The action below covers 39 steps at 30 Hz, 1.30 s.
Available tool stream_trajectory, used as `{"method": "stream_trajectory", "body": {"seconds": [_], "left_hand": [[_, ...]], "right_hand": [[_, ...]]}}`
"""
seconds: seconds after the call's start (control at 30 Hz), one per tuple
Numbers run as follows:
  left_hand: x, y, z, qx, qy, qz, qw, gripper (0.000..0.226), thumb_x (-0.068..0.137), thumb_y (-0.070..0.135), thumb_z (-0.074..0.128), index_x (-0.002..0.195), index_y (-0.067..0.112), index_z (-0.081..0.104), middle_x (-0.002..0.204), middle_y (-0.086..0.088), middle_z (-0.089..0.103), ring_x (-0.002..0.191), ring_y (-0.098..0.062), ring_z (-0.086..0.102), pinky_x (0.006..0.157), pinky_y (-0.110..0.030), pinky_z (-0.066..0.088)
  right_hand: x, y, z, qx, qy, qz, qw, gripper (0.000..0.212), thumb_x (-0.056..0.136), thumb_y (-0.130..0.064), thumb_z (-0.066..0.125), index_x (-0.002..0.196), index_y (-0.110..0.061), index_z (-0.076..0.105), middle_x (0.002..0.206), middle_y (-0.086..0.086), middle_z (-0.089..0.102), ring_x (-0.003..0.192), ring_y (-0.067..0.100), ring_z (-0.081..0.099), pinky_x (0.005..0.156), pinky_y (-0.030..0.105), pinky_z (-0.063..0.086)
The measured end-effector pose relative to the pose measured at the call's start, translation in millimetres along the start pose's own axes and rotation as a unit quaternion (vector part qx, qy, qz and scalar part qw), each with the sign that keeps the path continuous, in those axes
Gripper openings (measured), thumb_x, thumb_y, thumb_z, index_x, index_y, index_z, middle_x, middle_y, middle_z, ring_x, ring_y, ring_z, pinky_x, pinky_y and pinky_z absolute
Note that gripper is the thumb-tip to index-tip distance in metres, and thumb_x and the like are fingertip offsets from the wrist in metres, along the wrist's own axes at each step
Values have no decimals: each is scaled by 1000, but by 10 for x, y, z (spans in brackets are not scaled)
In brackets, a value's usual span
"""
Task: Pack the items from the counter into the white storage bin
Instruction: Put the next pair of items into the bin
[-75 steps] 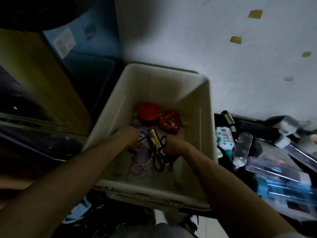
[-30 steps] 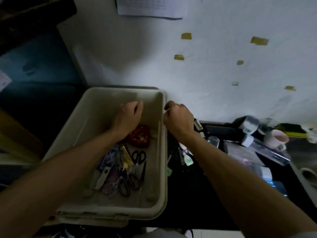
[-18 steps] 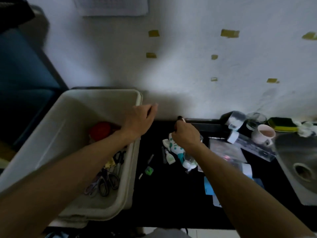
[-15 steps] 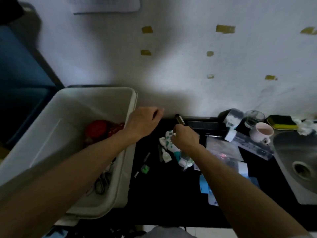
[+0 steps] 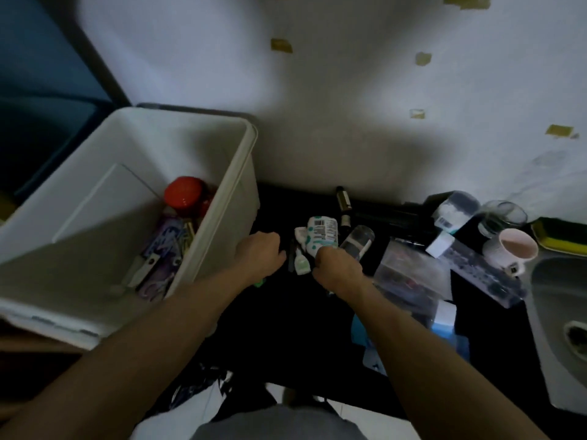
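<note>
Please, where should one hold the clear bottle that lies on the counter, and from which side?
I would take the clear bottle round its middle, from above and its right. It lies on its side; the spotted white tube lies close on its left, and the right hand covers its near end.

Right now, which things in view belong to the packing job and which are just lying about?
Job: white storage bin, spotted tube gripped by the right hand, small dropper bottle, clear bottle, dark vial, clear case, left hand.
Probably just lying about: mug, glass, sponge, sink, tape on the wall.
</note>
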<state>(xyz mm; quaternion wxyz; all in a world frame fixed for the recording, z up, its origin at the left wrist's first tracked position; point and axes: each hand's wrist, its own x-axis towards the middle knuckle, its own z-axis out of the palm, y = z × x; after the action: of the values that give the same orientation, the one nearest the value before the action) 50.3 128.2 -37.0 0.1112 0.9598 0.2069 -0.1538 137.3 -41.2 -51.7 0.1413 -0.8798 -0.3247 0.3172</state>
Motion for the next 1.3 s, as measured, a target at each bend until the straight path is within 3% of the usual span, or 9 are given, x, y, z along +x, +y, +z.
{"method": "stream_trajectory", "body": {"seconds": [0.13,0.23,0.33,0.43,0.5,0.83,0.97,1.17,1.3], "left_hand": [[-101,-173,303,-36,-20,-44,998,18,98,27,49,90,11,49,100,-13,62,78,-25,52,63,-32,40],[-185,-230,530,-44,-21,-80,996,27,98,32,53,105,6,57,105,-13,61,91,-28,60,65,-32,42],[-200,-266,688,-54,-4,-107,993,35,95,37,57,113,7,54,112,-15,59,101,-31,59,70,-35,44],[-167,-298,809,-52,-21,-125,991,43,94,40,57,123,9,50,120,-14,55,107,-30,57,77,-38,48],[-155,-307,867,-39,-16,-116,992,47,94,42,58,127,10,47,122,-14,53,108,-30,57,73,-38,47],[-112,-278,1055,-24,36,-145,988,27,97,22,55,120,8,52,116,-13,57,101,-28,59,64,-33,39],[-124,-236,1089,-6,36,-163,986,20,95,18,55,113,8,55,115,-12,60,100,-27,61,63,-32,37],[-150,-218,1066,-19,7,-146,989,39,86,31,66,116,8,55,119,-12,55,107,-28,57,66,-32,36],[-184,-187,1042,-45,7,-133,990,37,83,34,65,109,9,53,109,-12,62,94,-29,62,60,-32,39]], "right_hand": [[86,-16,146,-6,-29,-40,999,23,97,-17,56,114,-2,57,108,17,61,97,36,60,75,38,47],[158,-76,249,-32,-47,-62,996,22,99,-13,52,119,-4,54,114,19,59,102,37,58,80,43,49],[201,-79,341,-66,-30,-91,993,25,99,-13,51,122,-6,52,112,17,58,105,37,55,75,39,43],[248,-56,395,-137,16,-119,983,31,98,-19,52,126,-5,53,118,17,57,116,35,46,89,42,42],[303,-51,420,-157,15,-125,980,37,96,-22,52,130,-6,50,124,17,56,120,36,44,95,42,40],[565,-34,630,-202,-9,-111,973,48,93,-23,53,138,-9,45,135,20,44,123,39,45,101,45,37],[616,-129,759,-154,-6,-80,985,52,91,-19,57,141,-9,45,129,19,46,115,40,51,92,43,47],[668,-212,906,-134,17,-37,990,44,95,-13,54,138,-9,47,132,19,47,119,36,50,90,41,49],[657,-204,839,-128,22,-36,991,41,94,-15,55,135,-9,50,129,20,48,118,37,49,94,41,45]]}}
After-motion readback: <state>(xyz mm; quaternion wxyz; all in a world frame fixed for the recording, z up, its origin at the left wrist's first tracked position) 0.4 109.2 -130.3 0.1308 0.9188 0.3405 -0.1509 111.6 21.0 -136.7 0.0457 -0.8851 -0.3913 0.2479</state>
